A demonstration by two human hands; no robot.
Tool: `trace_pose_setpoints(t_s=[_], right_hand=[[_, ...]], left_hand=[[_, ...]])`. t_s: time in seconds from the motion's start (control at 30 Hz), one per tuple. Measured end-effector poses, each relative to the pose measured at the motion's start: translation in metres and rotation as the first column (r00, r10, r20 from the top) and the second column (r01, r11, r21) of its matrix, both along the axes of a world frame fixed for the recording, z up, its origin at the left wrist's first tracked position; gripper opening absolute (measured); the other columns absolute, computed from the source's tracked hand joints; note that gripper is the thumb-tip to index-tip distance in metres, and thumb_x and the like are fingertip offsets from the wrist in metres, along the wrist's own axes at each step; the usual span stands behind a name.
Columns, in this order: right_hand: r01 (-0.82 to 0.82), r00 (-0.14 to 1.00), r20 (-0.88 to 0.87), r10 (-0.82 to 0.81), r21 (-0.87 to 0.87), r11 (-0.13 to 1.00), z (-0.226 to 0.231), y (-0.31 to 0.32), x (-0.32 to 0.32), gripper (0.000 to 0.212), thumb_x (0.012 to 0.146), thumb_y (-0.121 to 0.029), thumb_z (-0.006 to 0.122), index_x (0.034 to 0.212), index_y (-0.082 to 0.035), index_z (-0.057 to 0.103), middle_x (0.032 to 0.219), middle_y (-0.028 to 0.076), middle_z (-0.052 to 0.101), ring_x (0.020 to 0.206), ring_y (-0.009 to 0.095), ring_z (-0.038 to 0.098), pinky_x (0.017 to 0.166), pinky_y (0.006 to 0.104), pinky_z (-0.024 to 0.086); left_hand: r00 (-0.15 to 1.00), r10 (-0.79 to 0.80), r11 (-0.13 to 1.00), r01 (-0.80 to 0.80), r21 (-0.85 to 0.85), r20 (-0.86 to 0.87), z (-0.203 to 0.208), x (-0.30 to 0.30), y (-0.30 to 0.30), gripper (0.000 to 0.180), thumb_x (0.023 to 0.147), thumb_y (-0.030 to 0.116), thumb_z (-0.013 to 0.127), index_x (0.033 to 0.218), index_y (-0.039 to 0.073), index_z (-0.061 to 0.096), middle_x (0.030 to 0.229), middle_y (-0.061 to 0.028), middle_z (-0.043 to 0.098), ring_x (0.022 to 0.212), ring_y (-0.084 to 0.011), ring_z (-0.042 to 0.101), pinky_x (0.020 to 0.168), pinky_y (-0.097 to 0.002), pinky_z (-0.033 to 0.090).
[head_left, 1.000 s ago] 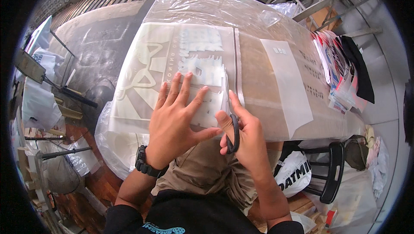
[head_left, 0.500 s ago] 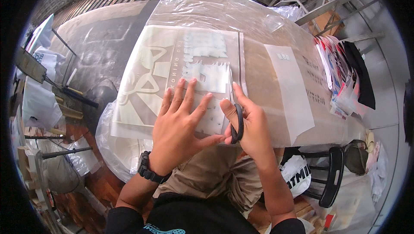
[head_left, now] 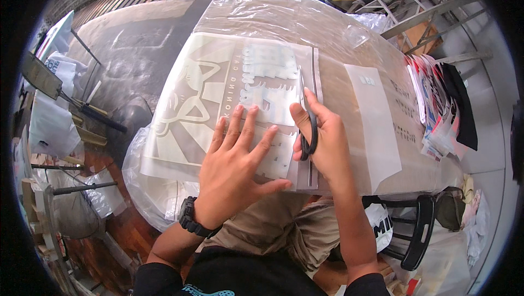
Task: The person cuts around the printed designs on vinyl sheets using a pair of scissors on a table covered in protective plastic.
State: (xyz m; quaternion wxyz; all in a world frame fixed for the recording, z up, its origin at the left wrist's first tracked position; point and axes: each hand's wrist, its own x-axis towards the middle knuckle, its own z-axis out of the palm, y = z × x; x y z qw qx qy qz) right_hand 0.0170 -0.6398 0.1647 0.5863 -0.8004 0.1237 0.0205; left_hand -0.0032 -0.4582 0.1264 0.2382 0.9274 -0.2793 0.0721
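My left hand (head_left: pixel 232 159) lies flat, fingers spread, on a translucent printed film sheet (head_left: pixel 210 50) with pale lettering and angular shapes. Its fingertips rest near the lower part of a smaller piece with whitish, jagged-edged print (head_left: pixel 281 113). In my right hand (head_left: pixel 333 146) is a pair of scissors (head_left: pixel 313 135) with black handles, my thumb and fingers at the loops. Their narrow blades point away from me, along the right side of the printed piece. Whether the blades are parted I cannot make out.
Clear plastic covers the brown work surface (head_left: pixel 357 53). A pale strip of film (head_left: pixel 371 116) lies to the right, beside a pile of folded, colourful sheets (head_left: pixel 436 105). A black chair (head_left: pixel 420 230) stands at the lower right, a metal ladder (head_left: pixel 431 12) at the upper right.
My right hand has moved the scissors farther from me along the printed piece's right side. My left hand stays flat on the film. The whole view has shifted slightly.
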Motion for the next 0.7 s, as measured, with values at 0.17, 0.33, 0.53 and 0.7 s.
trace_pose_setpoints(t_s=[0.17, 0.33, 0.53, 0.7], right_hand=[[-0.033, 0.996, 0.077, 0.034, -0.015, 0.999, -0.010, -0.008, 0.038, 0.084, 0.092, -0.049, 0.071, 0.144, 0.011, 0.044, 0.054, 0.006, 0.057, 0.043, 0.012, 0.059, 0.041, 0.0269, 0.046], [0.066, 0.991, 0.122, -0.059, -0.059, 0.996, 0.004, -0.028, 0.081, 0.088, 0.090, -0.052, 0.073, 0.142, 0.013, 0.045, 0.055, 0.007, 0.059, 0.043, 0.014, 0.061, 0.040, 0.0270, 0.044], [-0.179, 0.877, 0.202, 0.436, -0.706, 0.685, 0.015, -0.032, 0.007, 0.068, 0.081, -0.040, 0.081, 0.140, -0.014, 0.058, 0.078, 0.013, 0.070, 0.064, 0.026, 0.067, 0.062, 0.0385, 0.052], [-0.101, 0.925, 0.120, 0.360, -0.837, 0.538, 0.017, -0.074, -0.044, 0.055, 0.080, -0.037, 0.081, 0.129, -0.016, 0.066, 0.089, 0.014, 0.071, 0.071, 0.030, 0.065, 0.066, 0.0421, 0.051]], left_hand=[[1.000, 0.006, 1.000, -0.006, 0.014, -0.008, 0.002, 0.000, 0.002, 0.091, 0.072, 0.071, 0.072, 0.143, 0.016, 0.056, 0.156, -0.0233, 0.037, 0.148, -0.0416, 0.030, 0.121, -0.0532, 0.021], [1.000, -0.024, 1.000, 0.024, 0.017, -0.006, 0.005, 0.000, -0.003, 0.092, 0.072, 0.072, 0.071, 0.143, 0.016, 0.056, 0.156, -0.0237, 0.037, 0.148, -0.0418, 0.030, 0.121, -0.0535, 0.022], [1.000, -0.006, 1.000, 0.006, -0.011, -0.018, 0.003, -0.001, 0.001, 0.086, 0.074, 0.067, 0.074, 0.140, 0.013, 0.059, 0.154, -0.0237, 0.040, 0.147, -0.0414, 0.032, 0.120, -0.0532, 0.024], [0.982, -0.188, 0.980, 0.185, -0.077, -0.030, 0.008, 0.006, 0.019, 0.072, 0.074, 0.058, 0.079, 0.131, 0.017, 0.066, 0.155, -0.0167, 0.043, 0.145, -0.0388, 0.037, 0.119, -0.0533, 0.027]])
